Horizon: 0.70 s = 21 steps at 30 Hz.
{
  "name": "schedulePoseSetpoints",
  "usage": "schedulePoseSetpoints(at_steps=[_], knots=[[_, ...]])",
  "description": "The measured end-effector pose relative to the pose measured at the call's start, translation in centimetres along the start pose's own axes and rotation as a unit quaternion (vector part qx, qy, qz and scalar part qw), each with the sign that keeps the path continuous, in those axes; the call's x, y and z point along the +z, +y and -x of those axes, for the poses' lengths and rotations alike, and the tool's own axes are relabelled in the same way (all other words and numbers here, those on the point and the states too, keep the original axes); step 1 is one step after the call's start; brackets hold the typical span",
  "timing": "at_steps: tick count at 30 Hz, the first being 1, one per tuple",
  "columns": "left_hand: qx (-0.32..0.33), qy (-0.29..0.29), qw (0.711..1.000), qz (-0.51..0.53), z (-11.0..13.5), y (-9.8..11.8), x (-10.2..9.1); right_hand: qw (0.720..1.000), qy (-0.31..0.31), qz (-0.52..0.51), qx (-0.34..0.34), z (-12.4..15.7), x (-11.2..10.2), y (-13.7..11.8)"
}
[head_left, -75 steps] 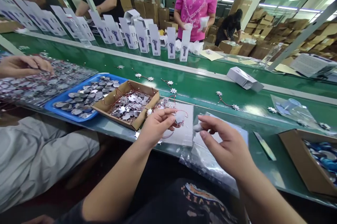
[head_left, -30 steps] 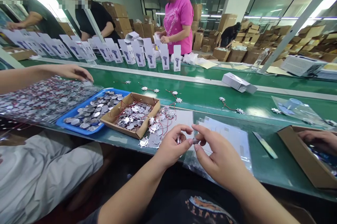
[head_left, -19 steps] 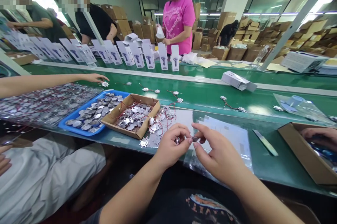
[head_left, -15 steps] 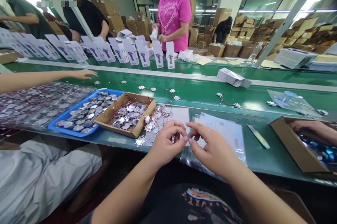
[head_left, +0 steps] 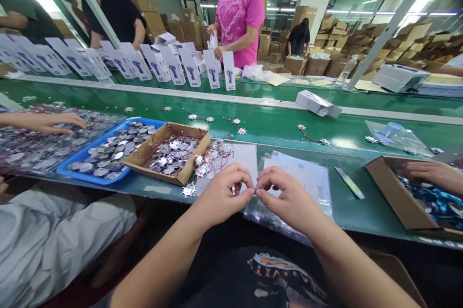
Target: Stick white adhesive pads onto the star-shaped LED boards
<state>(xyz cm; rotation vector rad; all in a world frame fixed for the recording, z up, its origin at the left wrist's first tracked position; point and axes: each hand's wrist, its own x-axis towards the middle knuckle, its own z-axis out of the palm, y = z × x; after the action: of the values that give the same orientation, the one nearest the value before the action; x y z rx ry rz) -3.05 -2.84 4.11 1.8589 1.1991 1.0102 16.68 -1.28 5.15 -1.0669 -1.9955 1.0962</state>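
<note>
My left hand [head_left: 224,191] and my right hand [head_left: 285,197] meet above the bench, fingertips nearly touching. The left pinches a small metal piece [head_left: 233,190], and the right pinches a tiny item [head_left: 256,192] too small to identify. Beneath my right hand lies a clear plastic sheet [head_left: 292,168]. To the left of my hands is a cardboard tray [head_left: 155,175] of star-shaped metal pieces with red wires. Wired stars [head_left: 213,158] also lie tangled on a white sheet just beyond my left hand.
A blue tray [head_left: 81,178] holds round metal discs. A co-worker's hand [head_left: 47,122] rests over a heap of discs, and another's hand [head_left: 430,173] reaches into a cardboard box [head_left: 383,187]. Wired stars lie on the green conveyor belt [head_left: 267,125], with white product boxes [head_left: 173,69] beyond.
My hands have drawn closer, their held pieces nearly meeting. The whole view has shifted as my head moved. The co-worker's left-side hand has moved back onto the disc heap.
</note>
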Motion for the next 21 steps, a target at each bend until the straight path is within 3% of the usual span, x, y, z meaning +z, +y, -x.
schedulePoseSetpoints(at_steps=[2, 4, 8, 10, 12, 15, 18, 21], knots=[[-0.047, -0.003, 0.997, 0.06, -0.1, -0.7, 0.2, 1.0, 0.004, -0.006, 0.004, -0.1, -0.2, 0.3], [-0.133, 0.0, 0.97, 0.206, -0.3, -1.6, 0.5, 0.999, 0.007, -0.028, 0.016, -0.3, -0.5, 0.9], [-0.256, 0.034, 0.815, 0.518, -0.1, -2.9, 1.0, 0.985, 0.004, -0.15, 0.08, -0.5, -0.8, 2.4], [-0.27, 0.052, 0.78, 0.562, 0.1, -3.1, 1.3, 0.972, 0.007, -0.206, 0.114, -0.4, -0.9, 2.8], [-0.272, 0.072, 0.788, 0.547, 0.3, -3.0, 1.6, 0.962, 0.012, -0.24, 0.13, -0.2, -0.8, 2.8], [-0.259, 0.097, 0.826, 0.492, 0.4, -2.9, 1.6, 0.957, 0.016, -0.262, 0.122, 0.3, -0.9, 2.4], [-0.226, 0.1, 0.857, 0.451, 0.2, -3.1, 1.4, 0.963, 0.012, -0.253, 0.09, 0.7, -1.0, 1.8], [-0.204, 0.11, 0.867, 0.44, 0.1, -3.3, 1.2, 0.976, -0.015, -0.21, 0.055, 0.7, -0.8, 1.2]])
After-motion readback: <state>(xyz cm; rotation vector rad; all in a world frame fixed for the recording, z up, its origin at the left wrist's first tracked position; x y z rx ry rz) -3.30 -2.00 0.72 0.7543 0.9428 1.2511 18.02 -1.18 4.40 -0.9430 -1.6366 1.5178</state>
